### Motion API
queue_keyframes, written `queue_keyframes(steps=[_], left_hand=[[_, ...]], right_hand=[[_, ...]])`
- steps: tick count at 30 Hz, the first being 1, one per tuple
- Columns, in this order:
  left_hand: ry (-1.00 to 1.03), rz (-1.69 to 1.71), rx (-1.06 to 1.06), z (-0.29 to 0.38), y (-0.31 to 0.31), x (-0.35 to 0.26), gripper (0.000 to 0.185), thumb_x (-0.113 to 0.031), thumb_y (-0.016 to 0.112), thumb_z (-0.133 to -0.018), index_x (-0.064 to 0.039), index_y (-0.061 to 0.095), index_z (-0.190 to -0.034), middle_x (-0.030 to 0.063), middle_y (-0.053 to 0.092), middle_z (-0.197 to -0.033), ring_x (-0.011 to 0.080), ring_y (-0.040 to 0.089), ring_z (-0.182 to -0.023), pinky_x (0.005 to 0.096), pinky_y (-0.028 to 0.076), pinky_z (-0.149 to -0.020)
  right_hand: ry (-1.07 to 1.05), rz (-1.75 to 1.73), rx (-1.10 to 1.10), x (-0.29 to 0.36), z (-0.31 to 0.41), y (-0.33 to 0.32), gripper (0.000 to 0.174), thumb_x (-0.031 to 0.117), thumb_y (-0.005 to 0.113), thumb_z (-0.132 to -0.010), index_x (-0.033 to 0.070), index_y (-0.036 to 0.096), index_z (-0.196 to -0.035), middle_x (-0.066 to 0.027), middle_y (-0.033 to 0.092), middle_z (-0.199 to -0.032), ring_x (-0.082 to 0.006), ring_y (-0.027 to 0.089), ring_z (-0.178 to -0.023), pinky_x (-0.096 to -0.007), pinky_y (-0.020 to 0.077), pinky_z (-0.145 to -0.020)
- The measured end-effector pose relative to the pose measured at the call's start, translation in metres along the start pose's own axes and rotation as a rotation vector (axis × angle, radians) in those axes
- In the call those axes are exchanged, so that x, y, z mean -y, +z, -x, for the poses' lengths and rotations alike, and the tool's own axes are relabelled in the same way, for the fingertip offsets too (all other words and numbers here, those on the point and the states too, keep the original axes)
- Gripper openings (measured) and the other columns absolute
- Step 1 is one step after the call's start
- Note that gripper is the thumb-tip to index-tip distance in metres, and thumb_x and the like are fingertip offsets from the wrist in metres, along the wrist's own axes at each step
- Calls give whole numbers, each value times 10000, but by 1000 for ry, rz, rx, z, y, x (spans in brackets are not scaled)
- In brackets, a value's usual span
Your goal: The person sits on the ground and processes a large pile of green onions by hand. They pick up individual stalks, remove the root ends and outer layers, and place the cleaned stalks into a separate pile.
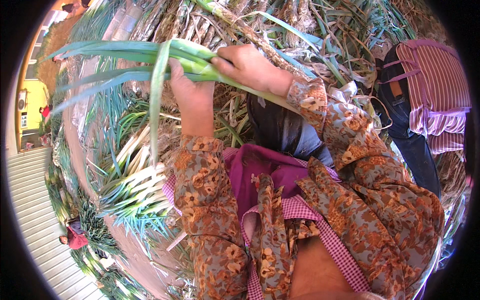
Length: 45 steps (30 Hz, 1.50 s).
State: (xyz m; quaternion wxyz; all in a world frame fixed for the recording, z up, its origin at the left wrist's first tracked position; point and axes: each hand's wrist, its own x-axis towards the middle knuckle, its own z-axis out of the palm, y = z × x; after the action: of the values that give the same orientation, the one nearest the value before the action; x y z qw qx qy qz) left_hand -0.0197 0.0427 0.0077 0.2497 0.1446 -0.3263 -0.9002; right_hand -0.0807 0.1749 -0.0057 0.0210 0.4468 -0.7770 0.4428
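A long leek or large green onion (pixel 195 65) lies across both my hands, its green leaves spreading to the left and its pale stalk running down to the right towards my sleeve. My left hand (pixel 193 92) grips the leafy part from below, thumb up against the leaves. Farther along, where leaves and stalk meet, my right hand (pixel 251 69) is closed around the plant. One leaf hangs down in front of my left wrist. Below and left of that wrist rests a pile of stalks with white lower parts (pixel 144 183). Another soil-covered stalk (pixel 255 37) lies behind my right hand.
Uncleaned stalks with roots (pixel 202 26) and dry leaf scraps (pixel 337 56) heap up beyond my hands. At the right is a person in a striped apron (pixel 431 82) and jeans. More green bundles (pixel 93 221) and a person in red (pixel 77 238) are at the far left.
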Motion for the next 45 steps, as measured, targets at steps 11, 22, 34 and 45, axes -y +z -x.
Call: queue_keyframes(steps=[11, 22, 34, 45], left_hand=[[111, 234, 182, -26, -28, -67, 399, -443, 346, -948, -77, 491, -881, 31, 500, -737, 134, 474, -633, 293, 438, -599], [180, 90, -174, -34, -29, -104, 415, -425, 326, -952, -36, 466, -916, 84, 492, -782, 217, 472, -707, 423, 439, -707], [142, 148, 298, 5, 3, -60, 413, -396, 524, -883, 5, 501, -978, 118, 568, -862, 253, 573, -840, 468, 429, -913], [351, -48, -154, -11, -17, -70, 345, -325, 523, -911, -1, 471, -1019, 107, 520, -823, 219, 555, -793, 369, 524, -731]], right_hand=[[404, 1087, 487, -164, 245, -168, 251, 187, 524, -825, 54, 523, -1038, -151, 582, -889, -336, 599, -795, -419, 484, -669], [38, 157, 103, -39, 130, -101, 496, 259, 641, -813, 49, 499, -1240, -150, 554, -1155, -290, 567, -1044, -356, 471, -873], [12, -366, 15, 4, 8, -16, 312, 303, 693, -786, 35, 606, -921, -133, 617, -758, -306, 601, -709, -348, 482, -653], [40, -541, -74, -28, 78, -72, 225, 237, 571, -899, 37, 554, -1001, 7, 518, -877, -89, 502, -805, -237, 430, -684]])
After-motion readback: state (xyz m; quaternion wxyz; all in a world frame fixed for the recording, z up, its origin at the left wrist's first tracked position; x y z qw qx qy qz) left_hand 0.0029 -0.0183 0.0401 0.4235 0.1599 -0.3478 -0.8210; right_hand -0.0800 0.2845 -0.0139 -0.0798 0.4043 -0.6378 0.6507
